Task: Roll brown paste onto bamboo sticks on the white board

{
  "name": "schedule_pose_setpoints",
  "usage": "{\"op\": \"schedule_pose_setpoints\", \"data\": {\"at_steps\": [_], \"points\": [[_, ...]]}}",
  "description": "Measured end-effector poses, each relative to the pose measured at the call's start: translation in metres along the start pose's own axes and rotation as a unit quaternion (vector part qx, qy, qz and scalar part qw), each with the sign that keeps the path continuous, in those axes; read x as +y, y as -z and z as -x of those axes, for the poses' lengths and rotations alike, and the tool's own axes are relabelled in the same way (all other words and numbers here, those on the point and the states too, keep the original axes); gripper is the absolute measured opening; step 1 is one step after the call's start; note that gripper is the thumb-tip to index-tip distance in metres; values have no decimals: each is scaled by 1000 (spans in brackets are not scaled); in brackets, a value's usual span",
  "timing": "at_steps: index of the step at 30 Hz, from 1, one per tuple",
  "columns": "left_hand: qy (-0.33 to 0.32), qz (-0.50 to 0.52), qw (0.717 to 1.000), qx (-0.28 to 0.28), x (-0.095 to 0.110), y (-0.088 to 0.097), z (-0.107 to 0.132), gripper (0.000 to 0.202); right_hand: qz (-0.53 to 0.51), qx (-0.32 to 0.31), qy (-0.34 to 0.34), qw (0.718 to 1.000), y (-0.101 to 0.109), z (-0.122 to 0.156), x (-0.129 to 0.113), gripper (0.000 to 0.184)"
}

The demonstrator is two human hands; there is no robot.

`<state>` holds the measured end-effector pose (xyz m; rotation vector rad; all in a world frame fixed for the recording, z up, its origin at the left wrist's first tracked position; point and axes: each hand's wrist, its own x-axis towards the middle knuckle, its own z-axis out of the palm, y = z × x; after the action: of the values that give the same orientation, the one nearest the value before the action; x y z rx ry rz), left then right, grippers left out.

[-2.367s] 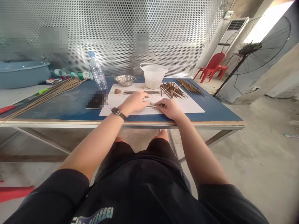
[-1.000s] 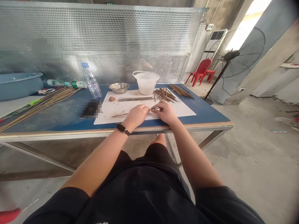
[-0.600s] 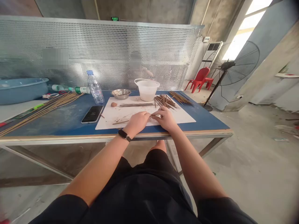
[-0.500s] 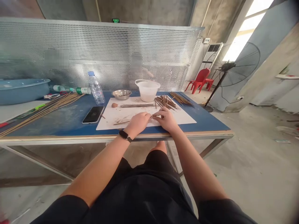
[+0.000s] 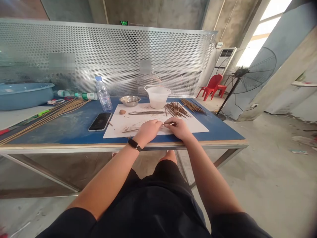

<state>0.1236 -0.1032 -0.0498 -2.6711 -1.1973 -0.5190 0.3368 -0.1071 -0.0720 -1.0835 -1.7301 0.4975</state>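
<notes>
My left hand (image 5: 148,131) and my right hand (image 5: 178,129) rest close together on a white board (image 5: 195,129), on a blue-topped table (image 5: 74,134). A thin wooden stick (image 5: 168,124) runs between my fingertips, and its left end is hidden by my left fingers. A longer stick (image 5: 130,130) and pale shavings lie left of my left hand. Farther back are a row of sticks (image 5: 146,112), a clay lump (image 5: 122,112) and a loose pile of sticks (image 5: 177,110).
Behind the board stand a white plastic bucket (image 5: 158,98) and a steel bowl (image 5: 129,100). A phone (image 5: 99,122), a water bottle (image 5: 103,96) and a long bundle of sticks (image 5: 49,116) lie to the left. A perforated metal screen (image 5: 123,56) backs the table.
My right hand has shifted slightly right, showing more of the thin stick between my hands. The whole view has tilted gradually upward, so the table sits lower in the picture.
</notes>
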Motion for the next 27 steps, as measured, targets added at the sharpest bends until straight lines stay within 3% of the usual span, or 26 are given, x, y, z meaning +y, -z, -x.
{"op": "schedule_pose_setpoints", "data": {"at_steps": [9,16,21,27], "points": [[-6,-1,1000,-10,0,2,0,29,-23,-25,-15,999,3,0,-1,31],[-9,-1,1000,-6,-2,-3,-1,28,-26,-25,-19,999,3,0,-5,23],[-10,1,1000,3,-4,-8,-3,28,-35,1,-29,999,6,2,-3,26],[8,2,1000,7,-4,-5,-1,28,-46,76,-54,995,11,3,8,37]]}}
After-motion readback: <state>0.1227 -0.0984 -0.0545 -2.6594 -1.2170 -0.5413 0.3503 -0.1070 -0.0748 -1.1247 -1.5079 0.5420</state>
